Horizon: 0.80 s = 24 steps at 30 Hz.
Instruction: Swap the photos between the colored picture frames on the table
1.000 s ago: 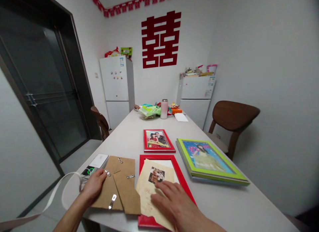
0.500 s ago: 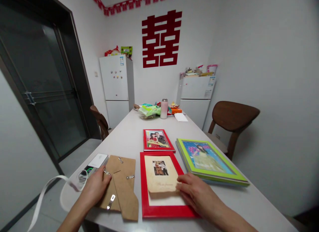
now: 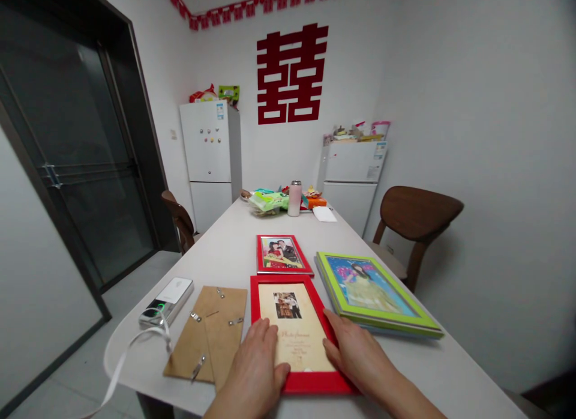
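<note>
At the desk's (image 3: 225, 257) near edge, the left hand (image 3: 258, 362) and right hand (image 3: 355, 356) lie flat, each grip open, flanking the cream card (image 3: 294, 329), apparently squaring it inside the red frame (image 3: 315, 383); the left palm hides the card's lower left corner; the brown backing board (image 3: 211, 332) lies just left; the card's print is illegible.

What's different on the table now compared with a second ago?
The left hand let go of the brown backing board and moved right onto the red frame. The cream photo sheet, askew before, now lies square inside it, with the right hand at its right edge. The small red framed photo, the green frame and the backing board stayed put.
</note>
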Each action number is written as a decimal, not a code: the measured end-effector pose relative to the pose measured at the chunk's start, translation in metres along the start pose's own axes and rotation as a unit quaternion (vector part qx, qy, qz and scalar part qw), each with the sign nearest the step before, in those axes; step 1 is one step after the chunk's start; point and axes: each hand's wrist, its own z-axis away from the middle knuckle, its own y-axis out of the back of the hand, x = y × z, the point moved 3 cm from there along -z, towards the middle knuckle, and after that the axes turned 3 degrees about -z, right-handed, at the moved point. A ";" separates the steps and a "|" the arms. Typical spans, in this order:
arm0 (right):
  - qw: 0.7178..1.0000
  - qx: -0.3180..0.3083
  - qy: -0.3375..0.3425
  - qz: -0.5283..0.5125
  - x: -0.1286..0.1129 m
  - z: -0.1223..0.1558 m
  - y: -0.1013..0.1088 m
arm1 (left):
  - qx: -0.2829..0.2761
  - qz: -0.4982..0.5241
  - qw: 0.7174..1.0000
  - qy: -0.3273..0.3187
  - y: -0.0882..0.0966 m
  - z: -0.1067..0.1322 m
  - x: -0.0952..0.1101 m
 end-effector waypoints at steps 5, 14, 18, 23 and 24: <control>0.924 -0.011 -0.072 -0.375 0.003 -0.002 0.001 | -0.029 -0.030 0.999 0.012 -0.001 0.000 -0.001; 0.683 -0.099 -0.087 -0.718 -0.040 0.009 0.026 | 0.092 -0.006 0.982 -0.166 -0.006 -0.005 0.047; 0.750 -0.087 -0.079 -0.651 -0.034 0.004 0.027 | 0.184 -0.016 0.960 -0.211 0.019 0.001 0.050; 0.871 -0.063 -0.095 -0.479 -0.004 -0.004 0.008 | 0.272 0.102 0.957 0.017 0.060 0.018 -0.006; 0.900 -0.050 -0.088 -0.425 0.002 -0.005 0.004 | 0.262 0.144 0.953 0.050 0.063 0.022 -0.021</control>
